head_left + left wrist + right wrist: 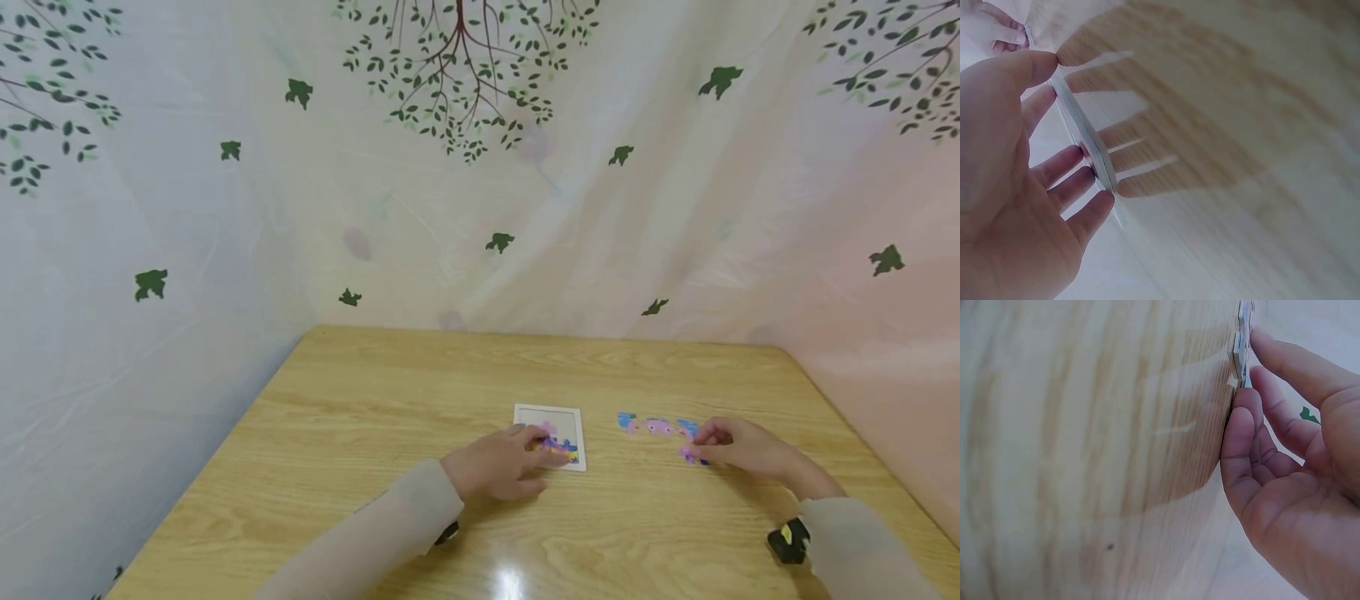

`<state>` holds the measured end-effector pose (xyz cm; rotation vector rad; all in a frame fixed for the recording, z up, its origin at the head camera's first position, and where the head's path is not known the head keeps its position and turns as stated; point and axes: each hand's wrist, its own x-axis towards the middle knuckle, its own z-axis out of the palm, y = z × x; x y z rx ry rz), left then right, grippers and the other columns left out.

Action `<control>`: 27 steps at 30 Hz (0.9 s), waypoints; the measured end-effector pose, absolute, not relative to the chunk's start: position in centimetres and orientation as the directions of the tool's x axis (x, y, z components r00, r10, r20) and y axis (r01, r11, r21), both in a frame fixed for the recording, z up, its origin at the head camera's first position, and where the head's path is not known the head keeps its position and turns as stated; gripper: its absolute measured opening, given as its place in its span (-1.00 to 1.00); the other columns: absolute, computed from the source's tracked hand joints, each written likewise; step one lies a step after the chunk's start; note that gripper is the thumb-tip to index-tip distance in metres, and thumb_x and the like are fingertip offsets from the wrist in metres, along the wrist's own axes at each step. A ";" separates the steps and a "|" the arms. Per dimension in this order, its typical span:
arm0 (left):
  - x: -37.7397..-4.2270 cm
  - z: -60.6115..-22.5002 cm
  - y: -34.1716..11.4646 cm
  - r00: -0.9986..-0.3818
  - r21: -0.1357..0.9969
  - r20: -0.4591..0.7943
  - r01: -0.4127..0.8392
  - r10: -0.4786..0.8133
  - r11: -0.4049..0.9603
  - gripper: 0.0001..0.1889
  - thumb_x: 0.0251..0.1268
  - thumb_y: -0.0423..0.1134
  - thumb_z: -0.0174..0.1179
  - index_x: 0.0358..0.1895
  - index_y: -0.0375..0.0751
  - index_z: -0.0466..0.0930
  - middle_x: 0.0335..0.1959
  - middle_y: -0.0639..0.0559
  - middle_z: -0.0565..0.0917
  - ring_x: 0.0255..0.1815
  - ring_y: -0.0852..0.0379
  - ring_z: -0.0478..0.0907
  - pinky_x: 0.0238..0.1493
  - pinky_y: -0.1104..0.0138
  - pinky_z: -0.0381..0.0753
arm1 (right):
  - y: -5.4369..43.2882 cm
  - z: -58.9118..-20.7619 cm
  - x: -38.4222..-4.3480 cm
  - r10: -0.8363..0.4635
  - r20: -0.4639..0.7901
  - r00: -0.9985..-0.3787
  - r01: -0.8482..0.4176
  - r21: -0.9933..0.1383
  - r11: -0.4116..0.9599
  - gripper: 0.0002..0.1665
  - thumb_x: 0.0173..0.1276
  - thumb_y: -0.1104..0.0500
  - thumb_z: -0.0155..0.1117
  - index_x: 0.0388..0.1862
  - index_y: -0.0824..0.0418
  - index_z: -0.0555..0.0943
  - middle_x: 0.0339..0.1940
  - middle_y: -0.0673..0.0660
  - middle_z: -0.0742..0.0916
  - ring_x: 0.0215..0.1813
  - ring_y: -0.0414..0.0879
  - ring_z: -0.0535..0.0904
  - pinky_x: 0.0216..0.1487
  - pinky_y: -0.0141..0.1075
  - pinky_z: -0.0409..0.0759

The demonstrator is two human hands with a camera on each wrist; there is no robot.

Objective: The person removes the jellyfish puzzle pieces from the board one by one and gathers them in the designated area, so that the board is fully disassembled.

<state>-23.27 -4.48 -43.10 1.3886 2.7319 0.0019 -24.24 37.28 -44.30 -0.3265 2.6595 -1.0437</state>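
Note:
A square jigsaw puzzle in a white frame lies on the table, its lower part filled with pink, blue and yellow pieces. My left hand rests on its left and near side with spread fingers, partly covering it. In the left wrist view the fingertips meet the thin edge of the puzzle frame. To the right, my right hand has thumb and index finger at a pink-and-blue puzzle piece, pinching it close to the table. Its other fingers are curled against the tabletop.
Loose puzzle pieces lie in a row between the hands: a blue-and-pink one, a pink one with eyes and another blue-and-pink one. The wooden table meets a leaf-printed curtain at the back and sides.

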 end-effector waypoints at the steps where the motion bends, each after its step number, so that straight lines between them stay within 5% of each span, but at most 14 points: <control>1: -23.3 -43.1 -4.5 -0.588 0.033 -0.069 0.806 0.806 0.591 -0.47 0.60 0.04 0.04 0.56 0.30 0.31 0.56 -0.10 0.27 0.48 -0.07 0.35 0.43 0.18 0.41 | 37.2 -44.3 -24.2 -0.294 -0.170 -0.941 -0.099 -0.691 0.716 -0.62 0.46 -0.01 0.35 -0.05 0.30 0.60 -0.25 0.10 0.61 -0.24 -0.13 0.43 -0.29 -0.36 0.45; 20: -23.7 -43.4 -6.4 -0.614 0.116 -0.080 0.776 0.785 0.619 -0.42 0.56 0.10 0.08 0.58 0.27 0.28 0.56 -0.14 0.30 0.49 -0.08 0.34 0.43 0.12 0.40 | 36.9 -43.8 -24.0 -0.249 -0.187 -0.950 -0.067 -0.658 0.750 -0.57 0.47 -0.07 0.32 -0.01 0.28 0.60 -0.19 0.08 0.64 -0.15 -0.07 0.44 -0.22 -0.32 0.45; 27: -23.8 -43.6 -7.3 -0.581 0.111 -0.077 0.802 0.810 0.586 -0.41 0.58 0.05 0.08 0.58 0.11 0.29 0.57 -0.13 0.30 0.53 -0.11 0.29 0.50 0.12 0.30 | 36.0 -43.2 -24.4 -0.318 -0.115 -0.941 -0.173 -0.644 0.745 -0.67 0.47 0.01 0.34 -0.06 0.26 0.61 -0.22 0.07 0.64 -0.20 -0.12 0.48 -0.25 -0.33 0.49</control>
